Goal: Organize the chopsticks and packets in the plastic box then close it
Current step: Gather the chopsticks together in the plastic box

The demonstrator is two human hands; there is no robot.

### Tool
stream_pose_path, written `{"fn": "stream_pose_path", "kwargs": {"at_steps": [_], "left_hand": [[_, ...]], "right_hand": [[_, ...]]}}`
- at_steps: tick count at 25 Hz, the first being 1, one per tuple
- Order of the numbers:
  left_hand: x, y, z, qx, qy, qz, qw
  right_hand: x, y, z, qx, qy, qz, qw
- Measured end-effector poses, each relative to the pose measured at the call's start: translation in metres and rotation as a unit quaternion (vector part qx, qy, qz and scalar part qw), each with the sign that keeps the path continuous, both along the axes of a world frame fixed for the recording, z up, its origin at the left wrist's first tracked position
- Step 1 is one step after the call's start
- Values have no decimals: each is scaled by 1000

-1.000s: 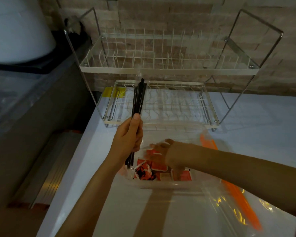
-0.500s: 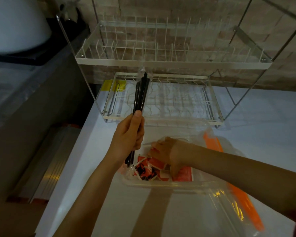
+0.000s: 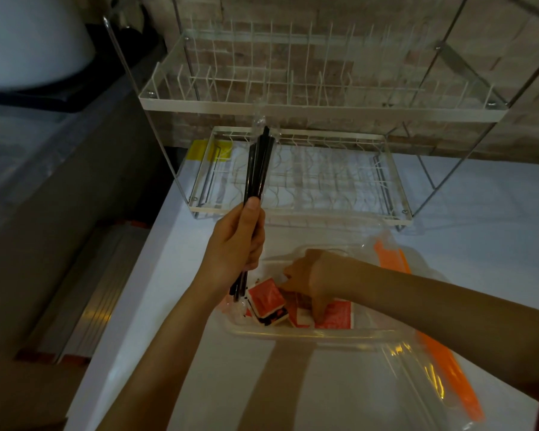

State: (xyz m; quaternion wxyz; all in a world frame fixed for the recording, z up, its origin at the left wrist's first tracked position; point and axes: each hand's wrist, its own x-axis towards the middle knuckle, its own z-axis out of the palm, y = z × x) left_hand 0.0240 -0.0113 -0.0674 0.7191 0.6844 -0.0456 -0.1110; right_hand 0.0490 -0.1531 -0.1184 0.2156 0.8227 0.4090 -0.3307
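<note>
Chopsticks (image 3: 257, 169), black, bundled in clear wrap, gripped near-upright by left hand (image 3: 235, 244) above plastic box (image 3: 308, 332) on white table (image 3: 199, 384). Right hand (image 3: 315, 275) reaches among red packets (image 3: 266, 301) inside box; its grasp cannot be determined.

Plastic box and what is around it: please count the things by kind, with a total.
Plastic box: 1
Clear lid with orange edge: 1
Bundle of black chopsticks, held upright by the left hand: 1
Red packets in the box, touched by the right hand: at least 3, some hidden
Dish rack: 1
Total: at least 7
</note>
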Motion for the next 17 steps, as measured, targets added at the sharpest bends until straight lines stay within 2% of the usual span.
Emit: {"fn": "stream_pose_path", "kwargs": {"at_steps": [4,6,12,17], "left_hand": [[1,-1,0,6,-1,4,1000],[0,-1,0,6,-3,5,1000],[-1,0,1,-1,-8,15,1000],[-1,1,-1,-19,-2,22,1000]], "right_hand": [[8,8,-1,-28,51,-26,998],[11,9,2,-12,66,-68,995],[17,2,19,135,119,-213,960],[18,-1,16,251,95,-292,918]]}}
